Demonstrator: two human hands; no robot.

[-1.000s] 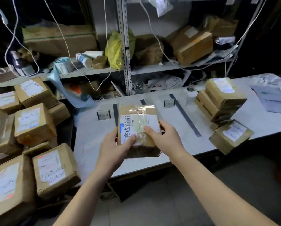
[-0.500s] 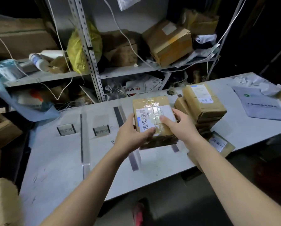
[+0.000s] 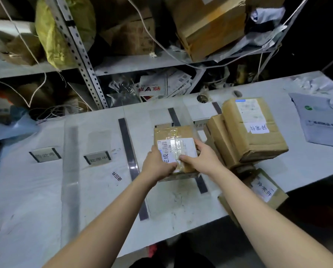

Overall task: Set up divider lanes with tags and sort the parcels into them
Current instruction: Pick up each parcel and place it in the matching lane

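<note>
A taped brown parcel [image 3: 172, 135] with a white label is held low over the white table [image 3: 36, 200], between two dark divider strips [image 3: 130, 157]. My left hand [image 3: 158, 165] grips its near left side and my right hand [image 3: 202, 159] grips its near right side, thumbs on top. Whether its base touches the table is hidden. Two tag holders [image 3: 45, 154] [image 3: 97, 159] stand in the lanes to the left. A stack of labelled parcels [image 3: 254, 136] fills the lane to the right, and another parcel [image 3: 266, 188] lies at the table's front edge.
A metal shelf [image 3: 142, 62] behind the table holds cardboard boxes, a yellow bag [image 3: 55, 35], papers and loose cords. A grey mailer [image 3: 320, 122] and crumpled paper lie at the far right of the table. A clear strip [image 3: 70, 171] runs down the left part.
The view has swung right, away from the parcel pile on the left. Both hands have carried the parcel forward and down into the lane beside the stacked parcels.
</note>
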